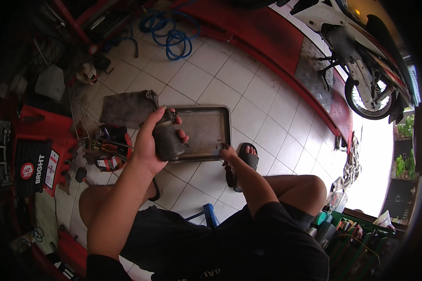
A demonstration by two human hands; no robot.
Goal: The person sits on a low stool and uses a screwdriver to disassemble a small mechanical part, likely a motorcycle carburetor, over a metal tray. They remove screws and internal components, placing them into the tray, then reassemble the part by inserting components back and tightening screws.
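Note:
My left hand (146,143) is wrapped round a dark, dirty cylindrical metal part (169,142), held up over the left side of a shallow metal tray (206,109). The fingertips show on the part's right side. Low at the tray's near right corner is my right hand (229,153), its fingers curled closed. What it grips, if anything, is hidden; a dark shape shows just below it. A few small dark bits lie in the tray. Beside the tray, to the left, a grey cloth (124,108) is spread on the tiles.
A red tool case (56,168) and a red container of tools (119,136) stand at the left. Blue hose (176,44) coils on the floor ahead. A red platform (267,42) crosses behind, with a motorcycle (361,70) on the right. A green crate (361,234) sits at lower right.

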